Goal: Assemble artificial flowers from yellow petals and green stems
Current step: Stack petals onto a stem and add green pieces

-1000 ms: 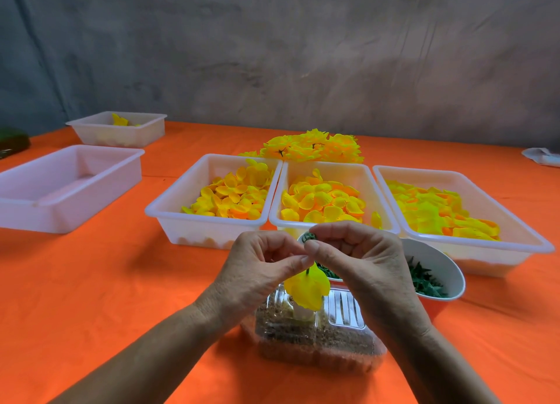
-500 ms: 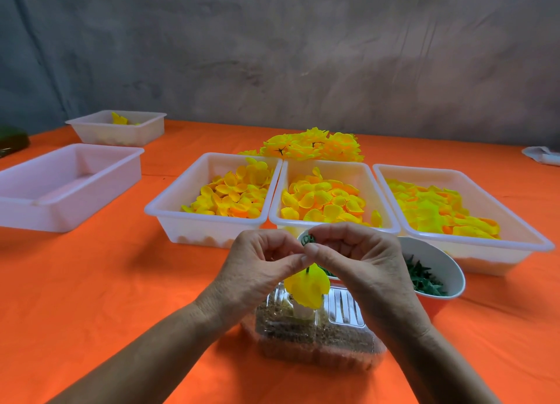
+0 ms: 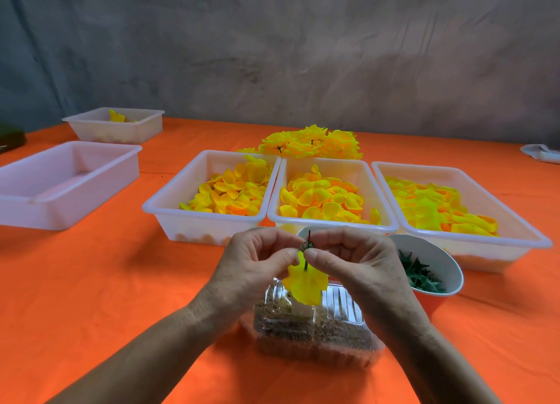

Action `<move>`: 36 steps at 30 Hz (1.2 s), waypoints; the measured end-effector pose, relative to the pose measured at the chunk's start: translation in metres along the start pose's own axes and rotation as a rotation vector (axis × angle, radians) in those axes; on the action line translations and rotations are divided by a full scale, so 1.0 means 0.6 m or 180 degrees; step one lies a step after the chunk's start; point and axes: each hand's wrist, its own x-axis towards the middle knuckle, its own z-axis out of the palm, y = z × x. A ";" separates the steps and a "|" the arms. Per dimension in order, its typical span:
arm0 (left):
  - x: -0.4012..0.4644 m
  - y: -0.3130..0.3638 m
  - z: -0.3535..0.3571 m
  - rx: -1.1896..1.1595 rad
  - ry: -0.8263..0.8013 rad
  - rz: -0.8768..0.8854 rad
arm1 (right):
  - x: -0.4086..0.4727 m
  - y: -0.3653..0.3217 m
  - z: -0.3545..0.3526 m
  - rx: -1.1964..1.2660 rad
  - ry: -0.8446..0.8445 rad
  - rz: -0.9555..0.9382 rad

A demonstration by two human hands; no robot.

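Left hand point(image 3: 251, 267) and right hand point(image 3: 348, 261) pinching green stem point(image 3: 306, 252) above desk point(image 3: 91, 282), yellow petal point(image 3: 306, 285) dangling below; loose pinch likely to drop petal or bend stem

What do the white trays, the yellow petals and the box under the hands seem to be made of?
White trays: likely plastic, semi-matte and slightly translucent, with rolled rims.
Yellow petals: probably thin fabric, matte, cupped and crinkled at the edges; thin plastic is possible.
Box under the hands: clear, glossy thin plastic, ribbed, with brown grainy contents showing through.
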 end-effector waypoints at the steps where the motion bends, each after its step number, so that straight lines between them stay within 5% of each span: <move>1: -0.001 0.001 -0.002 -0.0035 0.0041 -0.0023 | 0.000 0.002 0.000 -0.0001 0.0002 0.0033; 19: -0.013 0.008 0.005 0.0021 0.0087 -0.0101 | -0.015 0.022 -0.005 0.0089 -0.0037 0.0223; 36: -0.004 0.021 -0.006 0.0910 0.0046 -0.0019 | -0.010 0.028 0.000 0.0077 0.0110 0.0226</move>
